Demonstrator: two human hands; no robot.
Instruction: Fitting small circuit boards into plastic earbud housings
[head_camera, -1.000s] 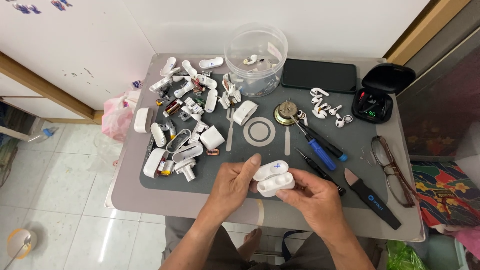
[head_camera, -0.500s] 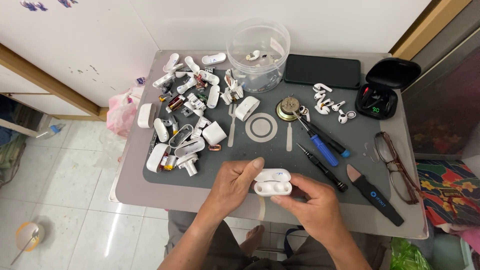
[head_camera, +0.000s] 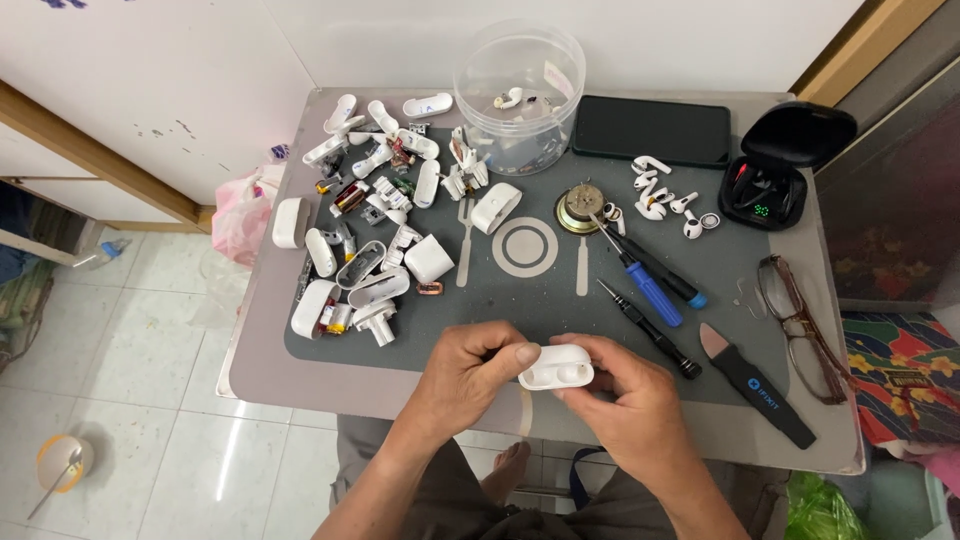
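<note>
1. My left hand (head_camera: 470, 375) & right hand (head_camera: 625, 400) are close together, both pinching one white earbud case (head_camera: 556, 367), low in the middle of the frame.
2. Case looks shut, just above the gray mat (head_camera: 540, 300) near the table's front edge.
3. Pile of white case parts (head_camera: 375, 240) sits upper left.
4. Clear tub (head_camera: 520, 85) is at top middle.
5. Blue screwdriver (head_camera: 645, 285) & black screwdriver (head_camera: 650, 330) lie right of middle; glasses (head_camera: 800, 325) far right.

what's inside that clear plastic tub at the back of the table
Inside the clear round tub, a white earbud and a few small white and grey parts lie on the bottom. Glare on the wall blurs the smaller pieces, so what they are cannot be told.
</note>
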